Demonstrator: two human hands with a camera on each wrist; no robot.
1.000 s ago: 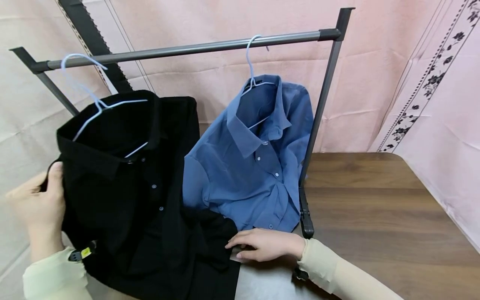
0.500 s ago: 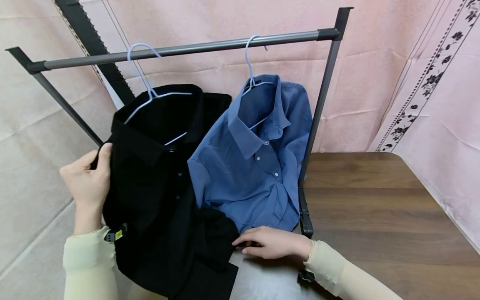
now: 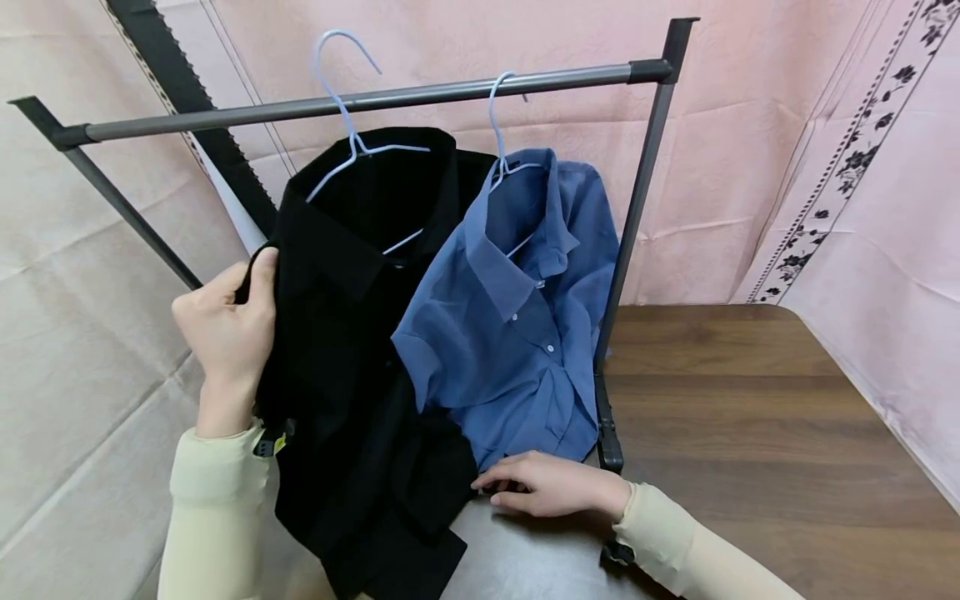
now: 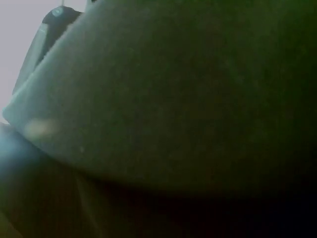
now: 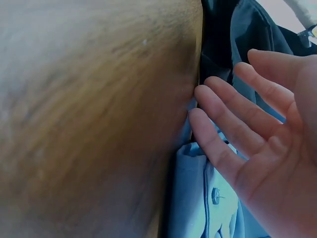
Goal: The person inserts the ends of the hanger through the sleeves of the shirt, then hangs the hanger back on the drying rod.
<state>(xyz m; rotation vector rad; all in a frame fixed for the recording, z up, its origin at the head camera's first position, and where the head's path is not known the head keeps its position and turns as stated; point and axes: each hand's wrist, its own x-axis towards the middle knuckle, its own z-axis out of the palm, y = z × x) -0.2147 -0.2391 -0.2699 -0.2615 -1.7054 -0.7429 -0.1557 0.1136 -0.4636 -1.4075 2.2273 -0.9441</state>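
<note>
My left hand (image 3: 228, 325) grips the shoulder of a black shirt (image 3: 337, 333) at its left edge. This shirt is on a pale blue hanger (image 3: 351, 125), whose hook rises above the rail. Dark, blurred cloth (image 4: 173, 99) fills most of the left wrist view. A blue shirt (image 3: 495, 333) is on a second hanger (image 3: 495, 125), hooked over the rail. My right hand (image 3: 551, 485) lies low near the blue shirt's hem, its fingers loosely bent and holding nothing. In the right wrist view its fingers (image 5: 218, 144) are spread beside the blue cloth and a button (image 5: 215, 196).
A grey metal rail (image 3: 285, 110) spans the rack, with its right post (image 3: 637, 217) beside the blue shirt. Underneath is a brown wooden table (image 3: 735, 433). Pink curtain cloth (image 3: 585, 208) hangs behind, with a floral border at right.
My left hand has carried the black shirt rightward and up, closer to the blue one. Its hanger hook has risen from rail level to above the rail. My right hand has shifted slightly right.
</note>
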